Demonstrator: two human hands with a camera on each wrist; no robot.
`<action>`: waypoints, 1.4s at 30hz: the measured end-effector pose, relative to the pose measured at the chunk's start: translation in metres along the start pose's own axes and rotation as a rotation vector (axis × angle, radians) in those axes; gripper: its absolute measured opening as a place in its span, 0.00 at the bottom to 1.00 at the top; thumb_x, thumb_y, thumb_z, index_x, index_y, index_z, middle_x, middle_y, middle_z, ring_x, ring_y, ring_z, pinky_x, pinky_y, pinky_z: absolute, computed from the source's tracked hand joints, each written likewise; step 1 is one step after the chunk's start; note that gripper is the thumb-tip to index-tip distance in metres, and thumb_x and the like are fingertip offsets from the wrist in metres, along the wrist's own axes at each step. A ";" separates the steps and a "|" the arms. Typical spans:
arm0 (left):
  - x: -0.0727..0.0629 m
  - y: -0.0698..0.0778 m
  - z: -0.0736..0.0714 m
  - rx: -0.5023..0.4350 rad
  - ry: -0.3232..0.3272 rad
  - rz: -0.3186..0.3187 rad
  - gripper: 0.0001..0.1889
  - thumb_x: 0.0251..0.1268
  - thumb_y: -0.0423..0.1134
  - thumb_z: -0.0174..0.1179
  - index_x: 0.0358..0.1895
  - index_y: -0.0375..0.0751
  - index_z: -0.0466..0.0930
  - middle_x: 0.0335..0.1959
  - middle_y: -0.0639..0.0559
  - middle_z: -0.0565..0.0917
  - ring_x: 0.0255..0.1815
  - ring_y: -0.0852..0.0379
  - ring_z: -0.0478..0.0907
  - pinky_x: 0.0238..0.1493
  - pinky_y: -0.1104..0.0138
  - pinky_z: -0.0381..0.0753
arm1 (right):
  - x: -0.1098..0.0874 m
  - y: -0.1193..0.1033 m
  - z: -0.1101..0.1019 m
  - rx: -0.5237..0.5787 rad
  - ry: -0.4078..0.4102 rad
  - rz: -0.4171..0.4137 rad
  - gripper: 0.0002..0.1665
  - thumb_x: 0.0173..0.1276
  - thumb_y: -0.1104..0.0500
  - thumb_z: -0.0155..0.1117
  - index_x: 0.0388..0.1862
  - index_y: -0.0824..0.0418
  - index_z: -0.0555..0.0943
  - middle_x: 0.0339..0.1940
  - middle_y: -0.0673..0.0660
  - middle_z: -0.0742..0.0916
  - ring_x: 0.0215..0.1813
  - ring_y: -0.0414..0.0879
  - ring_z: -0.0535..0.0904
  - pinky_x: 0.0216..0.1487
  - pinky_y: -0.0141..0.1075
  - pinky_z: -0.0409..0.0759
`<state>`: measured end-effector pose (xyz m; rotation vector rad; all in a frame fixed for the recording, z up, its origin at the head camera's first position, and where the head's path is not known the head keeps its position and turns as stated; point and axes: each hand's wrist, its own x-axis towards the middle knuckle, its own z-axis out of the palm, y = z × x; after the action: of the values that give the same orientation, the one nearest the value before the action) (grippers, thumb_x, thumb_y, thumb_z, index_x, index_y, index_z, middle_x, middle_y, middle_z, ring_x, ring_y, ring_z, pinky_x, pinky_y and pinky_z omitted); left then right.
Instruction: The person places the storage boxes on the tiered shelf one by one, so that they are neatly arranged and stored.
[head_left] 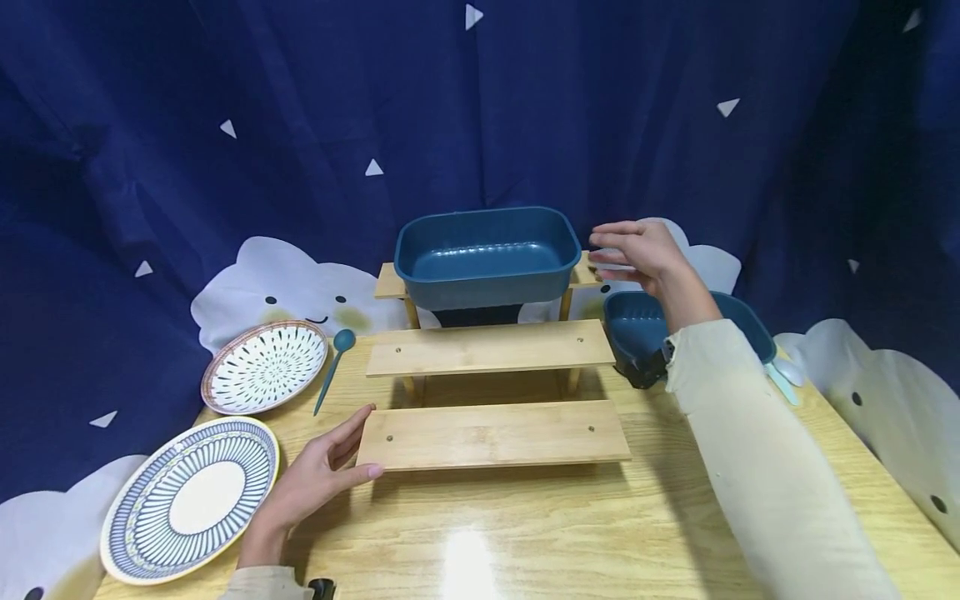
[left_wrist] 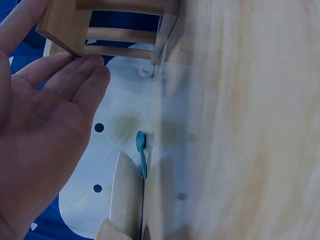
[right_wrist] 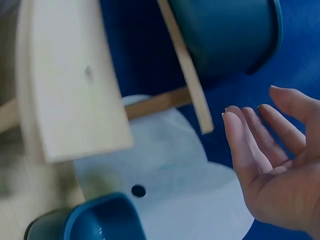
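Observation:
A three-step wooden rack (head_left: 495, 435) stands on the table, its bottom board nearest. My left hand (head_left: 315, 479) grips the left end of that board, with the thumb at the front corner and the fingers at the back one. In the left wrist view the fingers (left_wrist: 90, 82) lie against the board's corner. A deep blue rectangular basin (head_left: 487, 287) sits on the rack's top board. To the right of the basin my right hand (head_left: 637, 250) is raised in the air, holding nothing. Its fingers are loosely spread and apart from the basin in the right wrist view.
At left lie a speckled brown-rimmed plate (head_left: 266, 367), a blue-patterned plate (head_left: 206, 497) and a teal spoon (head_left: 330, 371). A second blue basin (head_left: 738, 321) stands at right beneath my forearm, with light-coloured utensils (head_left: 783, 383) beside it. A dark blue curtain (head_left: 525, 100) hangs behind.

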<state>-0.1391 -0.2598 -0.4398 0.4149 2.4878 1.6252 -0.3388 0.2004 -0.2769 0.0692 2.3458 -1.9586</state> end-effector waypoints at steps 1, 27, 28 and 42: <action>0.000 0.000 0.000 0.001 0.000 0.001 0.46 0.65 0.45 0.71 0.81 0.40 0.55 0.80 0.39 0.56 0.76 0.38 0.58 0.73 0.55 0.60 | 0.000 0.004 -0.003 0.007 -0.007 0.002 0.31 0.76 0.53 0.63 0.74 0.63 0.72 0.72 0.62 0.75 0.59 0.49 0.84 0.48 0.37 0.88; -0.001 0.001 -0.002 0.013 0.004 -0.003 0.47 0.64 0.45 0.71 0.81 0.39 0.54 0.80 0.39 0.55 0.76 0.38 0.58 0.73 0.57 0.60 | -0.021 0.076 -0.055 0.112 -0.024 0.027 0.12 0.72 0.56 0.69 0.53 0.53 0.84 0.43 0.42 0.87 0.49 0.43 0.88 0.45 0.37 0.89; -0.001 0.001 -0.002 0.012 0.004 -0.003 0.47 0.64 0.45 0.71 0.81 0.39 0.54 0.80 0.39 0.55 0.76 0.38 0.58 0.73 0.57 0.60 | -0.021 0.079 -0.057 0.124 -0.029 0.030 0.10 0.72 0.57 0.69 0.50 0.51 0.85 0.43 0.42 0.87 0.48 0.42 0.88 0.45 0.37 0.89; -0.001 0.001 -0.002 0.008 0.004 -0.005 0.46 0.65 0.44 0.71 0.81 0.38 0.55 0.80 0.38 0.55 0.76 0.38 0.58 0.73 0.56 0.60 | -0.028 0.117 -0.092 0.052 -0.019 0.070 0.29 0.73 0.54 0.67 0.69 0.60 0.74 0.51 0.42 0.83 0.48 0.36 0.87 0.51 0.36 0.87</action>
<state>-0.1391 -0.2619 -0.4383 0.4073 2.4975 1.6159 -0.3035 0.3123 -0.3726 0.1337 2.2492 -1.9787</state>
